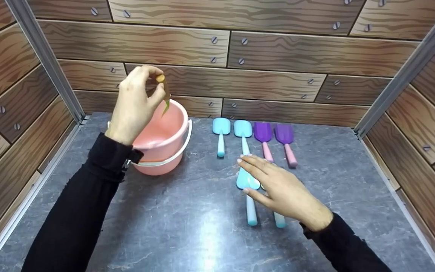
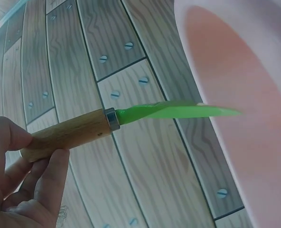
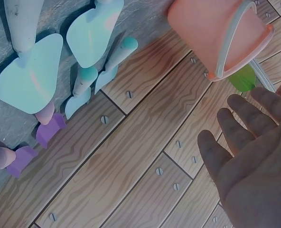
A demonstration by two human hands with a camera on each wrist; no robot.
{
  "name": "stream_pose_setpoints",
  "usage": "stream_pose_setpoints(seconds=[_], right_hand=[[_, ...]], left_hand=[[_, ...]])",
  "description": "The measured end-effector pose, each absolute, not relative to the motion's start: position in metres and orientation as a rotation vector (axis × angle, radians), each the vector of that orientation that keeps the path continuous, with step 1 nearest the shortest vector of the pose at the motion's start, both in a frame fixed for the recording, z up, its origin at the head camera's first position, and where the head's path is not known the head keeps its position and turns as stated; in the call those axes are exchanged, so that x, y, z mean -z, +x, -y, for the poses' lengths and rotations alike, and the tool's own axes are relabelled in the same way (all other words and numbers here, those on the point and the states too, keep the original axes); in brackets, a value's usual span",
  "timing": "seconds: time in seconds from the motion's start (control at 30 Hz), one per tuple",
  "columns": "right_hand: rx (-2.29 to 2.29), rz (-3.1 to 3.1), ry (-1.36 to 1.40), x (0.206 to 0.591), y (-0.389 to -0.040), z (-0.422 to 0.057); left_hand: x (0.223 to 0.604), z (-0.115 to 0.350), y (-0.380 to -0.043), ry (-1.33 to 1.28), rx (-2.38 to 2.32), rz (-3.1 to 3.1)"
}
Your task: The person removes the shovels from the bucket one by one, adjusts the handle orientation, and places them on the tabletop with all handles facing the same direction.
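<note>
My left hand (image 1: 136,100) pinches the end of the wooden handle of a hand trowel (image 2: 74,133) between thumb and fingers. The trowel's narrow green blade points down over the mouth of a pink bucket (image 1: 168,128) with a white handle. My right hand (image 1: 287,190), fingers straight and holding nothing, hovers palm down over the near toy shovels. Beneath its fingertips lies a light blue shovel (image 1: 245,179). Another light blue shovel (image 1: 279,220) is mostly hidden under the palm in the head view; both blades show in the right wrist view.
Two light blue shovels (image 1: 221,126) and two purple shovels with pink handles (image 1: 284,133) lie in a row toward the back of the grey tabletop (image 1: 157,226). Wood-patterned walls (image 1: 278,53) with metal corner posts (image 1: 402,68) enclose the back and sides.
</note>
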State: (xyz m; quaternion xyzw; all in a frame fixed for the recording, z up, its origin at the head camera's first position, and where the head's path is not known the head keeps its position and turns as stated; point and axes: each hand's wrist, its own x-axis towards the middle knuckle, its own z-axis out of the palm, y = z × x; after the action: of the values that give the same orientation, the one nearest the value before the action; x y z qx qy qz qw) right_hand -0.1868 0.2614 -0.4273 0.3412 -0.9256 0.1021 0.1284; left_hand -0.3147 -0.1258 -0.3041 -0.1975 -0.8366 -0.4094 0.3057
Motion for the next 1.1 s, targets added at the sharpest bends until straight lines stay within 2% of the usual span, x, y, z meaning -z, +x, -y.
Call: stream_pose_setpoints(seconds=[0.43,1.1], right_hand=[[-0.441,2.615,0.901,0.422,-0.187,-0.265],[-0.530,2.407,0.836,0.417,-0.190,-0.264]], left_hand=[[0.310,0.119,-0.291,-0.770,0.952,2.089],[0.330,0.093,-0.268,-1.012,0.866,1.947]])
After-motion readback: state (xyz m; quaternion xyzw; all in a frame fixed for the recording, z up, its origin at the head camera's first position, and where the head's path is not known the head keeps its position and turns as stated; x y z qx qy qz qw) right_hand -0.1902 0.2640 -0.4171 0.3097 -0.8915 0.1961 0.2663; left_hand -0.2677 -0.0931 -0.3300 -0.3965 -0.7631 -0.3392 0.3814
